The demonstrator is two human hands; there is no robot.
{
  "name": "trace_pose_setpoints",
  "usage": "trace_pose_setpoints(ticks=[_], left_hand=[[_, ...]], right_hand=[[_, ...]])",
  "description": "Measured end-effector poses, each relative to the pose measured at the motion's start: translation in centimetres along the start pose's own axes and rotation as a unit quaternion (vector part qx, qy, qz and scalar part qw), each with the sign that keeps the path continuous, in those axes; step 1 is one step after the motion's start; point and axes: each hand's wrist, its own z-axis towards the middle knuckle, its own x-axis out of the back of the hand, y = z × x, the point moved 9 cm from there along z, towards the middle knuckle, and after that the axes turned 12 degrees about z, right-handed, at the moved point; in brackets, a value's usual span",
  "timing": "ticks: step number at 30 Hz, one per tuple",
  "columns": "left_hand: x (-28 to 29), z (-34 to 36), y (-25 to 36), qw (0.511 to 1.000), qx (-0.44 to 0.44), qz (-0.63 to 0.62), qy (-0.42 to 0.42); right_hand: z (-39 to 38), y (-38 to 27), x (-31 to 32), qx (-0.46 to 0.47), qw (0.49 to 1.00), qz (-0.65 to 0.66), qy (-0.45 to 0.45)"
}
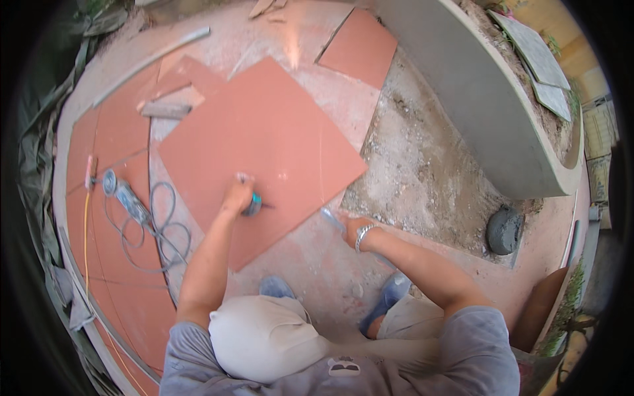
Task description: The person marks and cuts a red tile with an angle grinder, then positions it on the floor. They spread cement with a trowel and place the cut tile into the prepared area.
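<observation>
A large square terracotta tile [264, 125] lies turned at an angle in front of me. Over its near part, my left hand [239, 195] is closed on a small teal and dark round object [252, 204], whose kind I cannot make out. By the tile's near right edge, my right hand [350, 229], with a silver bracelet at the wrist, is closed around a blurred, pale bluish, narrow thing [330, 217]. This thing points toward the tile's edge. The fingers of both hands are partly hidden.
An angle grinder [132, 202] with a coiled grey cord lies on laid tiles [125, 257] at left. Grey wood [165, 109] sits by the big tile's left corner. At right are a bare mortar patch [422, 152], a curved concrete wall [489, 99] and a black bucket [504, 230].
</observation>
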Motion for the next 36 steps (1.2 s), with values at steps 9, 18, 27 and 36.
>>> trace_pose_setpoints(ticks=[9,18,27,36], left_hand=[[4.1,-11.7,-11.3,0.996,-0.010,0.076,-0.043],[-0.4,-26.3,-21.8,0.956,0.112,0.230,-0.143],[0.5,-26.1,-20.4,0.954,0.147,0.235,-0.111],[-0.1,-24.7,-21.9,0.927,0.149,0.330,-0.100]], right_hand=[[-2.2,-4.8,-14.9,0.065,0.950,0.177,-0.248],[10.0,-0.6,2.9,0.065,0.981,0.086,0.160],[8.6,2.5,11.8,0.000,0.902,0.279,0.329],[6.0,6.9,15.5,-0.135,0.867,0.128,0.462]])
